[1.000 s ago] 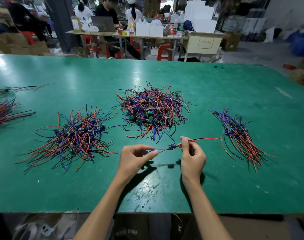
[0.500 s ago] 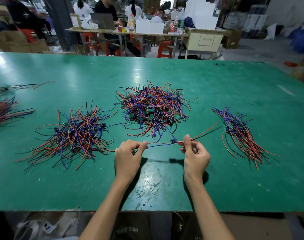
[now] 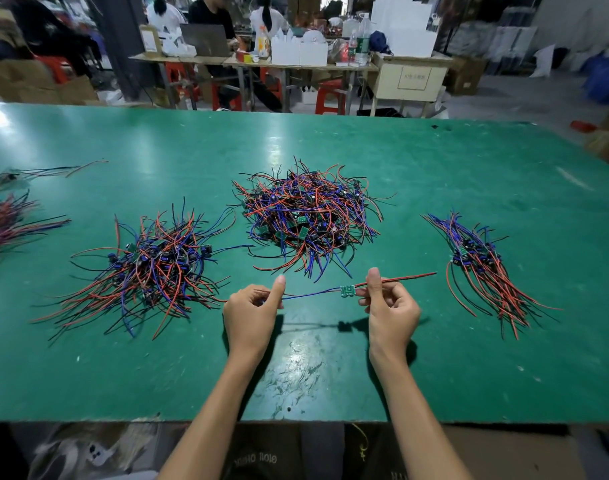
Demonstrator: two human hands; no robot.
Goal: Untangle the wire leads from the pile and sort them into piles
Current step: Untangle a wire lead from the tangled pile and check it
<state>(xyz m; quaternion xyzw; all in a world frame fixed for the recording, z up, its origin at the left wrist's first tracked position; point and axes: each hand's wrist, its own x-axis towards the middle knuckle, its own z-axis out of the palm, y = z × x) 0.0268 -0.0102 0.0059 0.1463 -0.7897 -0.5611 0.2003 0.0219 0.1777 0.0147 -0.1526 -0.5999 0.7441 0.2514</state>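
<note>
I hold one wire lead [image 3: 347, 291] stretched level above the green table [image 3: 331, 143]. It has a small green board in the middle, blue wires to the left and red and black wires to the right. My left hand [image 3: 251, 311] pinches the blue end. My right hand [image 3: 389, 306] pinches the red and black wires right beside the board. A tangled pile [image 3: 306, 216] of red, blue and black leads lies just beyond my hands. A looser pile [image 3: 150, 268] lies to the left, and a combed, aligned pile [image 3: 483, 265] to the right.
More wire bundles [image 3: 8, 220] lie at the table's far left edge. The table's near edge [image 3: 296, 420] runs just below my forearms. Behind the table, people sit at a cluttered workbench [image 3: 261, 60] with boxes and red stools.
The lead's red end has swung from pointing up-right to nearly level, and the lead is now pulled straighter. Its small board now shows its green face. My hands sit slightly farther apart.
</note>
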